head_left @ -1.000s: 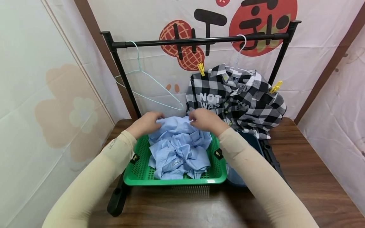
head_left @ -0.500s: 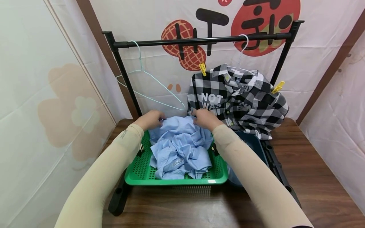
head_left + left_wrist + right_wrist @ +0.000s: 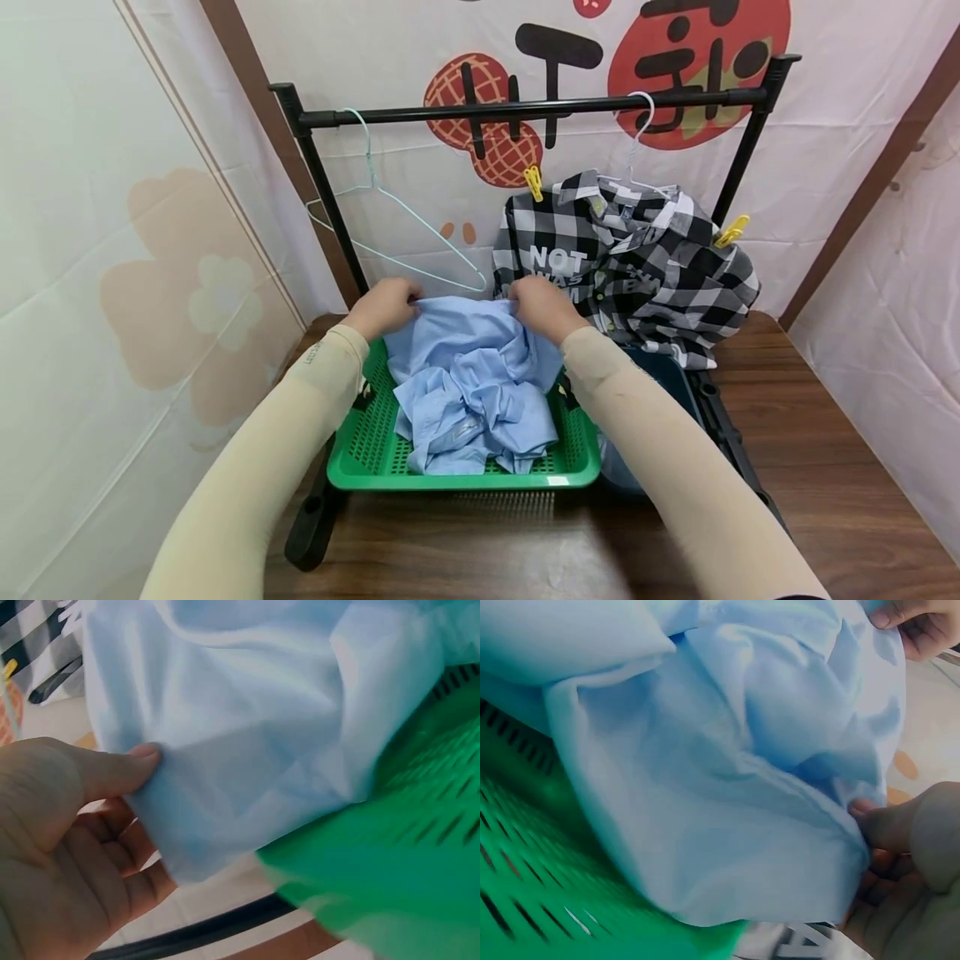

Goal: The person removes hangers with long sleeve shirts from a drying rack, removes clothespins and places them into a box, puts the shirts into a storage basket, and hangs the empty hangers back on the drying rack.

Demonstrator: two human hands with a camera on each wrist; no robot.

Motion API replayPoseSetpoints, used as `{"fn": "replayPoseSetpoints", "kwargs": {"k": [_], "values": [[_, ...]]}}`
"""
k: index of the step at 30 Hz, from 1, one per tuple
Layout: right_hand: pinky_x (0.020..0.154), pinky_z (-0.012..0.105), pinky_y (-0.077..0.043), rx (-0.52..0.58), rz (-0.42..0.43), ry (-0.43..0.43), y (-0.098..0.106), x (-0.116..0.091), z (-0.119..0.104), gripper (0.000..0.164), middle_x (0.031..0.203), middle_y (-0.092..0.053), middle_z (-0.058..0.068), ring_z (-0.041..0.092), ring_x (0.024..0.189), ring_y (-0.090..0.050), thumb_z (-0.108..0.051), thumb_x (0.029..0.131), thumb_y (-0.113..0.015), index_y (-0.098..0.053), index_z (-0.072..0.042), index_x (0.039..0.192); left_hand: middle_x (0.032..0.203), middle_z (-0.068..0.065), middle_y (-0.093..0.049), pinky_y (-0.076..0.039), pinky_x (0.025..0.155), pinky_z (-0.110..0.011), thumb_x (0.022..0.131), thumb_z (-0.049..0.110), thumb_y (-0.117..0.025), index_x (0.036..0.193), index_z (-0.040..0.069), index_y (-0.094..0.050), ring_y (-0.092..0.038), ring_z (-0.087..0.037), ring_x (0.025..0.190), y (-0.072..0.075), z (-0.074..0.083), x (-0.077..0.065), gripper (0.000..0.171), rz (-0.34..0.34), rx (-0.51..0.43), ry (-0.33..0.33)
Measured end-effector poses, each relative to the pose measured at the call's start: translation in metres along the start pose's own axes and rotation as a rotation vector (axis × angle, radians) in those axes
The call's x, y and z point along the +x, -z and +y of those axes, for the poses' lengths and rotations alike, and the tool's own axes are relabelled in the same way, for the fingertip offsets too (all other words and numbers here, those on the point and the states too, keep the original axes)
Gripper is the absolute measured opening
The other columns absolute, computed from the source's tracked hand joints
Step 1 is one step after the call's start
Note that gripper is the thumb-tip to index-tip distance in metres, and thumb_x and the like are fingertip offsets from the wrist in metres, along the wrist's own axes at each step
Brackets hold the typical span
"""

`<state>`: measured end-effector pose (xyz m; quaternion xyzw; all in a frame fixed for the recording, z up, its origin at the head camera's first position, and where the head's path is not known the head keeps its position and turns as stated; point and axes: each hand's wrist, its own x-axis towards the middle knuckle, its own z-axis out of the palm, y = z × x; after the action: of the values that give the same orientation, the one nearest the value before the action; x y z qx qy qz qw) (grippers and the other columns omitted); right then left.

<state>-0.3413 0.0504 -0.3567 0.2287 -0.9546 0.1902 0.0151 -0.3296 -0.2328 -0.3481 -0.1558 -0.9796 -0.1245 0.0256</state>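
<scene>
A light blue shirt (image 3: 480,375) lies crumpled in a green perforated basket (image 3: 461,482), its far edge raised a little. My left hand (image 3: 386,307) pinches the far left part of that edge. In the left wrist view, the thumb (image 3: 139,766) lies over the cloth with the fingers behind it. On the far right part, my right hand (image 3: 546,307) pinches the same edge. The right wrist view shows its thumb (image 3: 877,821) on the cloth and the fingers curled behind. Between the hands the fabric is drawn fairly straight; the rest stays bunched in the basket.
A black rack (image 3: 517,107) stands behind the basket. A mint hanger (image 3: 420,218) hangs from its left. At right hangs a black-and-white checked shirt (image 3: 637,267) with yellow clips (image 3: 731,232). A dark blue basket (image 3: 663,375) sits under my right forearm on the wooden table (image 3: 795,433).
Both hands have closed on the shirt's far edge and lifted it slightly, pulling it straighter between them. The camera view has shifted a little. The baskets and hanging things stay where they were.
</scene>
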Motion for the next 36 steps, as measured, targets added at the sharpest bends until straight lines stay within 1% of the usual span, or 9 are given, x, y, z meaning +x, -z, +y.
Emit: {"fn": "replayPoseSetpoints", "kwargs": {"k": [3,8,13,18,21,25,30,34,36], "values": [[0.087,0.039,-0.049,0.020,0.067,-0.003,0.013,-0.002,-0.001,0.017,0.108,-0.065,0.006,0.022,0.099,-0.059,-0.010,0.095,-0.054,-0.068,-0.010,0.105,0.098,-0.010,-0.066,-0.047,0.079,-0.043,0.089,0.008,-0.061,0.097,0.009,-0.069,-0.058,-0.026,0.087,0.010,0.001,-0.007,0.011,0.085,-0.031,0.008],[0.093,0.040,-0.047,0.058,0.140,0.012,0.034,-0.014,-0.006,0.018,0.110,-0.064,0.008,0.025,0.106,-0.058,-0.010,0.095,-0.056,-0.068,-0.008,0.110,0.096,-0.008,-0.065,-0.046,0.075,-0.040,0.090,0.008,-0.060,0.094,0.010,-0.068,-0.056,-0.024,0.084,0.030,0.010,-0.023,0.009,0.163,-0.088,0.014],[0.090,0.038,-0.048,0.134,0.175,0.056,0.048,-0.035,-0.017,0.016,0.107,-0.065,0.006,0.021,0.101,-0.058,-0.010,0.094,-0.059,-0.069,-0.009,0.107,0.104,-0.009,-0.062,-0.049,0.079,-0.042,0.090,0.011,-0.059,0.097,0.009,-0.067,-0.058,-0.026,0.091,0.048,0.024,-0.045,0.010,0.185,-0.114,0.026],[0.082,0.035,-0.047,0.175,0.150,0.096,0.054,-0.060,-0.026,0.012,0.099,-0.064,0.003,0.018,0.090,-0.056,-0.010,0.093,-0.062,-0.070,-0.011,0.102,0.101,-0.008,-0.061,-0.050,0.077,-0.042,0.088,0.009,-0.058,0.093,0.010,-0.064,-0.059,-0.026,0.090,0.055,0.036,-0.071,0.009,0.153,-0.141,-0.016],[0.079,0.034,-0.047,0.168,0.121,0.132,0.054,-0.075,-0.029,0.010,0.094,-0.063,0.003,0.018,0.086,-0.055,-0.009,0.092,-0.063,-0.070,-0.011,0.098,0.104,-0.007,-0.061,-0.049,0.078,-0.042,0.085,0.005,-0.058,0.089,0.011,-0.062,-0.059,-0.025,0.095,0.054,0.044,-0.087,0.008,0.109,-0.151,-0.078],[0.076,0.032,-0.047,0.153,0.042,0.204,0.048,-0.094,-0.030,0.009,0.092,-0.061,0.001,0.016,0.085,-0.054,-0.008,0.090,-0.065,-0.072,-0.013,0.092,0.126,-0.009,-0.059,-0.047,0.083,-0.038,0.082,0.005,-0.061,0.086,0.013,-0.060,-0.055,-0.027,0.116,0.047,0.056,-0.104,0.009,0.015,-0.127,-0.169],[0.078,0.030,-0.047,0.136,-0.149,0.321,0.037,-0.110,-0.031,0.009,0.097,-0.059,-0.001,0.016,0.089,-0.055,-0.008,0.088,-0.067,-0.072,-0.016,0.087,0.148,-0.011,-0.041,-0.045,0.080,-0.036,0.081,0.008,-0.064,0.083,0.022,-0.061,-0.052,-0.032,0.123,0.036,0.071,-0.120,0.014,-0.154,-0.094,-0.233],[0.079,0.030,-0.046,0.129,-0.327,0.406,0.028,-0.112,-0.033,0.012,0.098,-0.058,-0.002,0.015,0.089,-0.054,-0.005,0.086,-0.066,-0.071,-0.016,0.086,0.154,-0.012,-0.032,-0.042,0.085,-0.037,0.079,0.008,-0.064,0.079,0.028,-0.061,-0.040,-0.033,0.134,0.024,0.079,-0.122,0.020,-0.298,-0.094,-0.289],[0.078,0.028,-0.045,0.113,-0.413,0.420,0.023,-0.109,-0.034,0.013,0.096,-0.058,-0.002,0.013,0.087,-0.052,-0.005,0.085,-0.066,-0.070,-0.016,0.085,0.153,-0.011,-0.033,-0.042,0.087,-0.037,0.078,0.009,-0.064,0.078,0.029,-0.059,-0.040,-0.030,0.133,0.017,0.081,-0.121,0.020,-0.368,-0.097,-0.309]]}}
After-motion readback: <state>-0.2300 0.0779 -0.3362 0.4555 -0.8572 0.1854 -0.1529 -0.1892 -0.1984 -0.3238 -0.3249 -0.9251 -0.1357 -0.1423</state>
